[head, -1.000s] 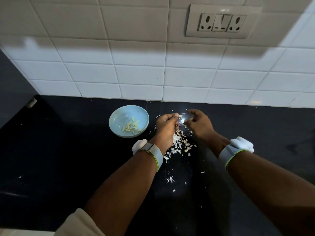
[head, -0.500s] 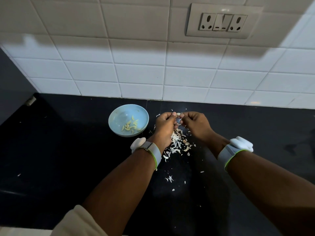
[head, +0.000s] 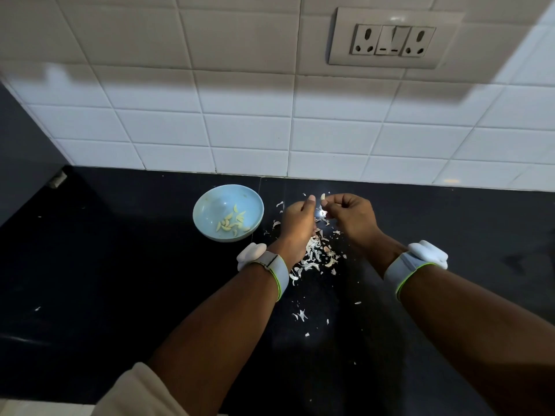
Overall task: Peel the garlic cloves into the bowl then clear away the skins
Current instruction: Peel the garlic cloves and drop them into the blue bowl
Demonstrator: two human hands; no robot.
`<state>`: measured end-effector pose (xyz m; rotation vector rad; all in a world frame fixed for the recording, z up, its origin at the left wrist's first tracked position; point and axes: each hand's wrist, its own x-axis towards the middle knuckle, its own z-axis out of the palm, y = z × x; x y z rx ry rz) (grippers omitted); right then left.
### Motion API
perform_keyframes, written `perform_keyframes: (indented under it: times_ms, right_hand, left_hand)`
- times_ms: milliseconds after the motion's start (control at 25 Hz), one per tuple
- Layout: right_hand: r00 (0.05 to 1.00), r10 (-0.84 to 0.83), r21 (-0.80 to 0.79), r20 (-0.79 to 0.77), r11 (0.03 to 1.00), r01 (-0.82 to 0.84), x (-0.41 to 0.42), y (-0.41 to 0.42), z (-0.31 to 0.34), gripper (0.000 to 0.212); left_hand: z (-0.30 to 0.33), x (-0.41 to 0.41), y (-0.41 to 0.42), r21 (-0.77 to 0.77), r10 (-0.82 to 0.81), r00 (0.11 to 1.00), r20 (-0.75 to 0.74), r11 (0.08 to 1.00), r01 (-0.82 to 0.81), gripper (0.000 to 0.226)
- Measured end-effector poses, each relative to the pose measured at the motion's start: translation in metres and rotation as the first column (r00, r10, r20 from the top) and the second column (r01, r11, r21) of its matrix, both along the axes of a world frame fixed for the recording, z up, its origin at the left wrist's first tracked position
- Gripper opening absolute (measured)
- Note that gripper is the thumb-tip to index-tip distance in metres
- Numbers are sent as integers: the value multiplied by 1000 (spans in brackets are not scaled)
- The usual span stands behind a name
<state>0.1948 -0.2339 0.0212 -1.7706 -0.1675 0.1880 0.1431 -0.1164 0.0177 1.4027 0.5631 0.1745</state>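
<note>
Spanning the frame, black bench (head: 120,295); blue bowl (head: 207,232) of peeled cloves (head: 232,225) left of both hands. Skins (head: 315,256) piled beneath. Right hand (head: 351,219) pinches garlic clove (head: 323,196); left hand (head: 297,226) curled, contents unclear.

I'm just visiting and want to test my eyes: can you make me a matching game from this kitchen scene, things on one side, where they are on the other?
Things:
1. peeled cloves
2. skins
3. garlic clove
4. socket panel

Places:
A. on the tiled wall
B. pinched in the right hand
C. in the blue bowl
D. heaped on the black counter

Pairs: 1-C, 2-D, 3-B, 4-A
</note>
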Motion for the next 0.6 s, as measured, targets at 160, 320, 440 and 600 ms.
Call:
perform_keyframes:
  times_ms: [160, 320, 440, 600]
  right_hand:
    - [997, 51, 120, -61, 992, -44, -4, -2, 3, 6]
    - [991, 103, 149, -82, 985, -90, -7, -2, 9, 6]
    - [987, 136, 148, -83, 981, -123, -8, -3, 11, 5]
    - [977, 145, 195, -154, 974, -114, -7, -3, 8, 13]
  left_hand:
    - [4, -3, 1, -155, -3, 996, 89, 988, 17, 16]
    - [4, -6, 4, -177, -6, 987, 159, 984, 34, 9]
    - [4, -9, 6, -169, 19, 987, 159, 986, 8, 6]
    - [5, -9, 8, -139, 28, 990, 136, 990, -9, 3]
